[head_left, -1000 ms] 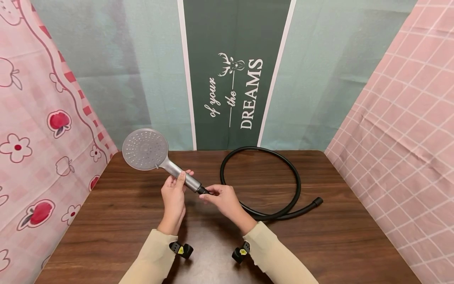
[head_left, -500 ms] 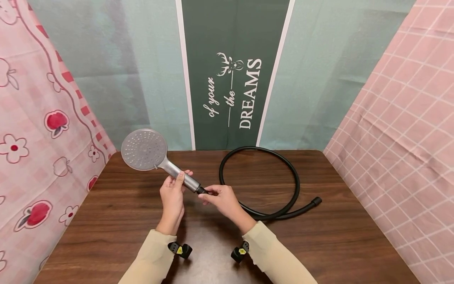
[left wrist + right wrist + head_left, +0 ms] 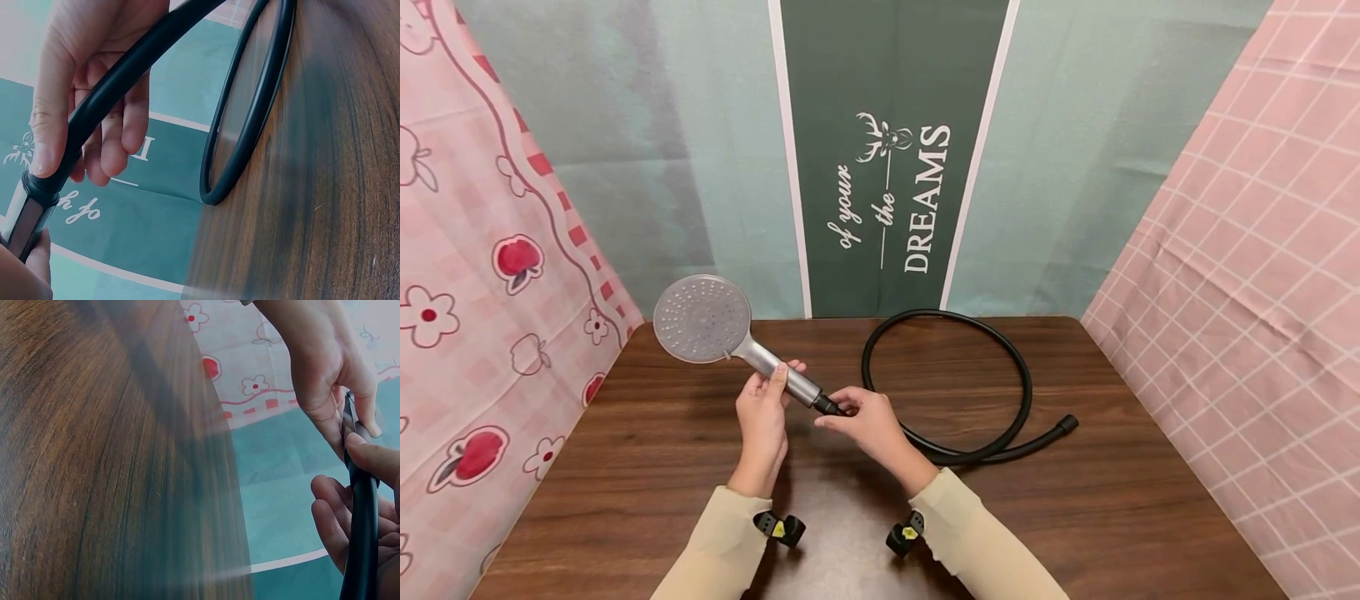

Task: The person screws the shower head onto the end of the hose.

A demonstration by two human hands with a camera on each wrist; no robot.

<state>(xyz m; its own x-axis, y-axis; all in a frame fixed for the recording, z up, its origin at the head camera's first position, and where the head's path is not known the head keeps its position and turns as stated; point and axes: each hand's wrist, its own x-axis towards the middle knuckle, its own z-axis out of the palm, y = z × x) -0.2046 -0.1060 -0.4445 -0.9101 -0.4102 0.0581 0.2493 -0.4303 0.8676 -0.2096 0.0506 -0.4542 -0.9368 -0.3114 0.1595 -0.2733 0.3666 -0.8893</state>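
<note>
In the head view a grey shower head (image 3: 702,319) is raised at the left of the table, its nozzle face toward me. My left hand (image 3: 762,421) grips its handle (image 3: 803,388), thumb on top. A black hose collar (image 3: 824,404) sits at the handle's lower end. My right hand (image 3: 876,423) is just below it, holding the black shower hose (image 3: 125,78) near the collar. In the left wrist view its thumb (image 3: 47,140) lies along the hose, with the other fingers loosely bent behind. The palm hides part of the hose from the head view.
The hose's loop (image 3: 1028,387) lies on the brown wooden table (image 3: 1120,517), its free end (image 3: 1067,425) pointing right. Pink cloths (image 3: 1247,275) hang at both sides. A green and teal cloth (image 3: 1037,167) hangs behind the table.
My right thumb and fingers have shifted down off the collar, so more of it shows. The left hand keeps its hold on the handle. The view has shifted slightly.
</note>
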